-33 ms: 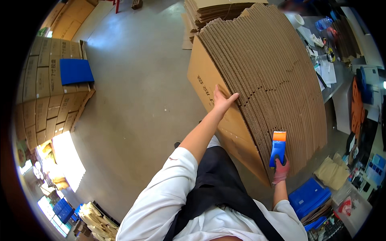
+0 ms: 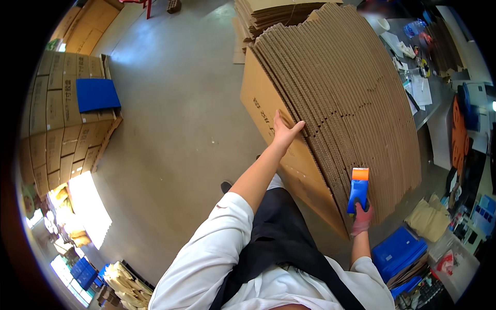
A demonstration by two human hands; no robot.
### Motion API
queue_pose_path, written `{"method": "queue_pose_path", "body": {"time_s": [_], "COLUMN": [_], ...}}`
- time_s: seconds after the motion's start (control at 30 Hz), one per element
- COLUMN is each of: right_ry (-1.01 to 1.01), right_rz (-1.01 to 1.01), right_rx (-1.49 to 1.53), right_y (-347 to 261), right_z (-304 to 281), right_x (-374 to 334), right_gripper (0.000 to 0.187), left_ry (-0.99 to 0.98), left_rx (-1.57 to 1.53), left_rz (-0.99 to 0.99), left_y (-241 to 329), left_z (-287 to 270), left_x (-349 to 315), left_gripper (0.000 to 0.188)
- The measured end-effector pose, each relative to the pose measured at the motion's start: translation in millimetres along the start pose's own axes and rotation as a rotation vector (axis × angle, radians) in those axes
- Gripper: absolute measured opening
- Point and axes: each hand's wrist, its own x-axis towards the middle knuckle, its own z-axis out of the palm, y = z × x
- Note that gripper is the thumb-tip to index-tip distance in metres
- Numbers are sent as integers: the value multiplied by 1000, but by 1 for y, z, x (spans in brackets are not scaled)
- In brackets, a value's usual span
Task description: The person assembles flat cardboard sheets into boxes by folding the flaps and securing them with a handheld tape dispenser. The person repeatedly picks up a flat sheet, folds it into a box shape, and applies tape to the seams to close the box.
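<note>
A long row of flattened cardboard cartons [image 2: 351, 103] stands on edge in front of me, packed tightly with the corrugated edges upward. My left hand [image 2: 284, 132] rests on the near carton's printed brown face [image 2: 268, 108], bare and with fingers spread. Its thumb reaches to that carton's top edge. On the right, my right hand [image 2: 362, 219] wears a pinkish-red glove and is closed around a blue tape dispenser [image 2: 357, 196] with an orange front end. The dispenser is over the near right part of the row; whether it touches the edges, I cannot tell.
Stacked closed cartons [image 2: 62, 113] with a blue sheet [image 2: 98, 95] stand at left. More flat cardboard [image 2: 274, 18] lies beyond the row. A cluttered grey table [image 2: 436, 106] is at far right. Blue folded crates or sheets [image 2: 395, 248] lie near my right arm.
My left hand has shifted very slightly left along with the view, still on the carton. More of a dark shoe shows beside my left arm. The dispenser stays in my right hand.
</note>
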Motion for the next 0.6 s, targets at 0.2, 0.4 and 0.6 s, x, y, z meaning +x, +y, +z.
{"method": "queue_pose_path", "body": {"time_s": [0.2,0.4,0.6], "right_ry": [111,99,-706], "right_rz": [114,-101,107], "right_rx": [241,15,401], "right_y": [-27,-57,-89], "right_z": [23,106,250], "right_x": [0,-88,-250], "right_gripper": [44,62,56], "left_ry": [-214,112,202], "left_rx": [-285,130,130], "left_rz": [-119,-37,167], "left_y": [5,-27,-62], "left_z": [-50,-115,-278], "left_x": [-33,-52,-74], "left_gripper": [102,88,79]}}
